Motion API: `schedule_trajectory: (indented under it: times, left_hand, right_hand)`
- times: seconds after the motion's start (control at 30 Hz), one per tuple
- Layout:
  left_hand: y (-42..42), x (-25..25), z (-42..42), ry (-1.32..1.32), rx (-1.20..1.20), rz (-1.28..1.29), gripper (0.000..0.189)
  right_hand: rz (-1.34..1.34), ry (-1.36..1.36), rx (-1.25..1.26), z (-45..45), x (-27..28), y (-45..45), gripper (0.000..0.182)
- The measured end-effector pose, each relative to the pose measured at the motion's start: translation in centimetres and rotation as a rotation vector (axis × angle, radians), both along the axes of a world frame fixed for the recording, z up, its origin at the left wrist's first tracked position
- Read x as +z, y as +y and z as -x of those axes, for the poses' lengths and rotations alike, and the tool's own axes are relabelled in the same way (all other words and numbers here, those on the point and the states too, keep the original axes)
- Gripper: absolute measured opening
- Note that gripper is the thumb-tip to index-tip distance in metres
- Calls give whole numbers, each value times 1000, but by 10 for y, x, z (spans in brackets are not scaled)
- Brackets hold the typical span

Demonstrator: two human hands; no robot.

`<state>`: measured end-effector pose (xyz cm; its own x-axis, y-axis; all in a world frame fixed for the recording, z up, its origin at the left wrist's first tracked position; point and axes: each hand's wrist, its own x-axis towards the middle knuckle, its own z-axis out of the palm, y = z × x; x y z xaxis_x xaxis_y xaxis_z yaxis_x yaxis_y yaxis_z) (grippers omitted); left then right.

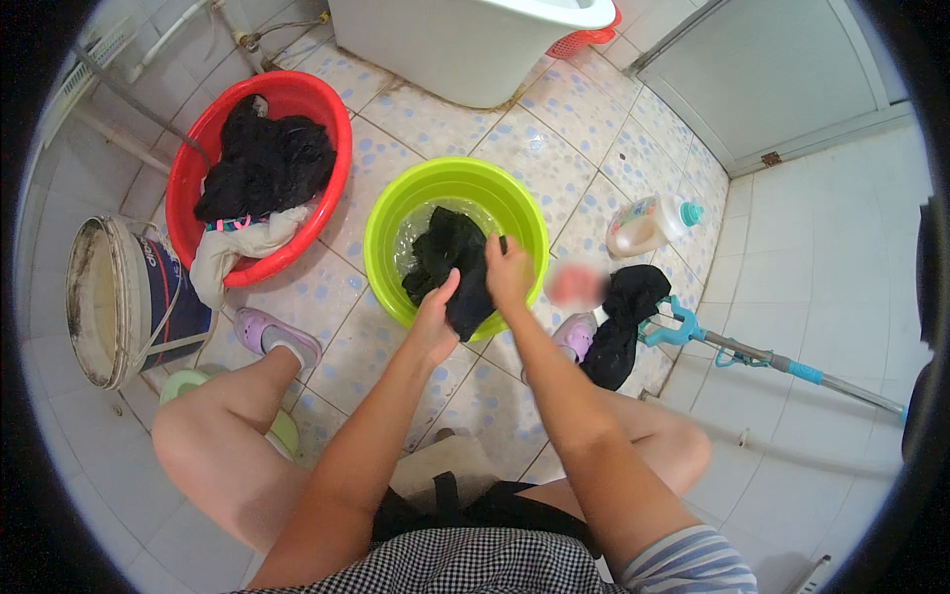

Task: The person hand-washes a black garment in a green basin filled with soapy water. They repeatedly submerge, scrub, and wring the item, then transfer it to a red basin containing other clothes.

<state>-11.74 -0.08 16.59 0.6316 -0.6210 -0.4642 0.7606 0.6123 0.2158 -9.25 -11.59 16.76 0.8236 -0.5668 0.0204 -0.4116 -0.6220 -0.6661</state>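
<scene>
A wet black garment (449, 241) lies bunched in a lime-green plastic basin (531, 200) on the tiled floor before me. Clear water with some foam shows around the cloth at the basin's far left. My left hand (434, 319) grips the near end of the garment at the front rim, thumb on top. On the basin's right side my right hand (508, 275) is closed on another part of the same cloth, a bit of black fabric poking out of the fist. The stretch between both hands is pulled up over the near rim.
A red basin (341, 148) heaped with black clothes (271, 160) and a pale cloth (252, 237) stands left, near a paint bucket (152, 297). Right are a detergent bottle (646, 226), a blurred reddish object (575, 286), a black cloth (631, 319) and a squeeze mop (772, 361).
</scene>
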Motion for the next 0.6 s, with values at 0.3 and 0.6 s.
schedule_trajectory:
  times: [0.3, 0.6]
  left_hand:
    - [31, -18, 5, -403, -59, -562, 26]
    - [33, 4, 8, -352, 40, -378, 40]
  right_hand:
    - [-1024, 16, 228, 6, 9, -33, 44]
    - [-1402, 19, -178, 67, -13, 6, 39]
